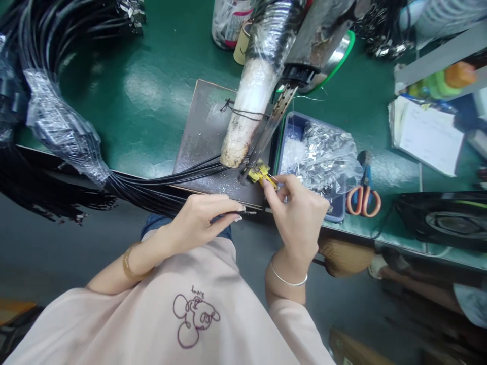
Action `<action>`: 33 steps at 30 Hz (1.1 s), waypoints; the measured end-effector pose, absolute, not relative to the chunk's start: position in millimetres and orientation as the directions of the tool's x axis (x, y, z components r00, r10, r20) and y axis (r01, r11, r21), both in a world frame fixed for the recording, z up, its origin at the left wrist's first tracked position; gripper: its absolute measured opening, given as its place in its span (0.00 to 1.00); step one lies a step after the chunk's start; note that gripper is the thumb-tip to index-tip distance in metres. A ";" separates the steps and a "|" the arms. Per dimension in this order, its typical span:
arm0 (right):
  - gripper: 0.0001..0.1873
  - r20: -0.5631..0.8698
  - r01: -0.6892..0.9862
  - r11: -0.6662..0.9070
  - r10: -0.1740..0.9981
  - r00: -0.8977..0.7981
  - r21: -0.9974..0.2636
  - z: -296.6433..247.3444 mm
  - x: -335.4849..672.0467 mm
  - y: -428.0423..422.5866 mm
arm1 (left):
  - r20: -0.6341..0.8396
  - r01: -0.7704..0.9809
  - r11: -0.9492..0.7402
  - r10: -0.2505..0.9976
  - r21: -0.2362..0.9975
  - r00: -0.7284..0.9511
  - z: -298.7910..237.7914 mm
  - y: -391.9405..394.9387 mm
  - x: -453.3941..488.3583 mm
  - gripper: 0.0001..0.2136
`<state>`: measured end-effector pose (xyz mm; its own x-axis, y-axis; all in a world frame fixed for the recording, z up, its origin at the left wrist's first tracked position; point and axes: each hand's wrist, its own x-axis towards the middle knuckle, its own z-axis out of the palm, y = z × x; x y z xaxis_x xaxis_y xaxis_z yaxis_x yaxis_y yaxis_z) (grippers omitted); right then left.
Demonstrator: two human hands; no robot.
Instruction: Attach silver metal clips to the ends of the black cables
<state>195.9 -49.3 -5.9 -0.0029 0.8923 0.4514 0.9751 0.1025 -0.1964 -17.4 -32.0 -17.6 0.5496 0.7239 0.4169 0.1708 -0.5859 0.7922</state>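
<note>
My left hand [209, 218] is closed on the end of a black cable near the table's front edge. A small metal tip [249, 212] sticks out past its fingertips. My right hand [294, 213] is closed in a pinch at a small yellow piece [259, 172], just below a perforated metal rod [276, 119]. What exactly the pinch holds is partly hidden by the fingers. More black cables [152, 195] run from a plastic-wrapped bundle [64, 121] under and past my left hand, and some lie on the dark board [205, 121].
A white wrapped pipe [247, 101] hangs over the board. To the right stand a blue tray [285, 147] with bagged metal parts [327, 152], orange-handled scissors [363, 200] and a paper pad [426, 134]. A jar [228, 23] is at the back; another person's leg [418, 289] shows lower right.
</note>
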 end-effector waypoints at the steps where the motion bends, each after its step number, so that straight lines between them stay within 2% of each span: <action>1: 0.16 0.462 0.977 0.086 0.887 0.014 -0.194 -4.3 195.2 -51.2 | 0.440 0.166 -0.609 0.711 0.776 0.549 -17.8 -32.4 -17.7 0.07; 3: 0.16 0.490 0.969 0.063 0.869 0.064 -0.239 -0.6 191.5 -55.6 | 0.468 0.156 -0.631 0.698 0.760 0.541 -17.4 -32.7 -18.1 0.08; 6: 0.13 0.491 0.887 0.102 0.858 0.151 -0.451 6.6 180.8 -65.0 | 0.494 0.128 -0.626 0.709 0.769 0.503 -14.7 -31.6 -19.0 0.07; 9: 0.11 0.393 0.731 0.222 0.917 0.069 -0.646 12.7 169.1 -74.5 | 0.501 0.113 -0.619 0.718 0.777 0.482 -10.5 -29.9 -20.0 0.05; 12: 0.11 0.351 0.633 0.254 0.936 0.031 -0.731 14.5 162.1 -78.2 | 0.509 0.117 -0.627 0.714 0.770 0.481 -6.9 -29.7 -20.7 0.05; 17: 0.15 0.315 0.583 0.222 0.947 0.062 -0.782 14.2 161.0 -74.3 | 0.540 0.148 -0.653 0.715 0.743 0.444 -8.1 -32.7 -22.0 0.05; 20: 0.17 0.285 0.519 0.238 0.959 0.011 -0.821 14.5 161.5 -70.9 | 0.610 0.108 -0.710 0.663 0.696 0.433 -10.6 -32.9 -23.6 0.06; 22: 0.17 0.258 0.471 0.245 0.965 -0.037 -0.848 13.4 160.7 -69.6 | 0.597 0.076 -0.693 0.667 0.717 0.446 -10.2 -31.6 -24.6 0.06; 24: 0.18 0.257 0.460 0.242 0.966 -0.032 -0.855 10.5 158.7 -69.6 | 0.494 0.066 -0.589 0.728 0.805 0.475 -7.6 -29.7 -25.1 0.06; 26: 0.17 0.286 0.496 0.237 0.958 0.024 -0.835 6.2 155.8 -70.7 | 0.327 0.064 -0.418 0.789 0.906 0.519 -4.2 -27.7 -24.4 0.07; 29: 0.15 0.390 0.595 0.253 0.914 0.111 -0.763 -1.0 151.4 -72.8 | 0.121 0.039 -0.168 0.832 0.985 0.541 -0.8 -25.7 -22.0 0.09; 33: 0.13 0.491 0.686 0.241 0.850 0.193 -0.686 -8.1 149.3 -74.3 | 0.071 0.027 -0.096 0.869 0.995 0.489 -2.0 -25.1 -19.6 0.08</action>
<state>149.3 -74.3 -8.1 0.1926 0.8495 0.4911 0.6865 0.2410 -0.6861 -19.6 -25.1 -2.0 0.4888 0.8695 0.0710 0.0265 -0.0962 0.9950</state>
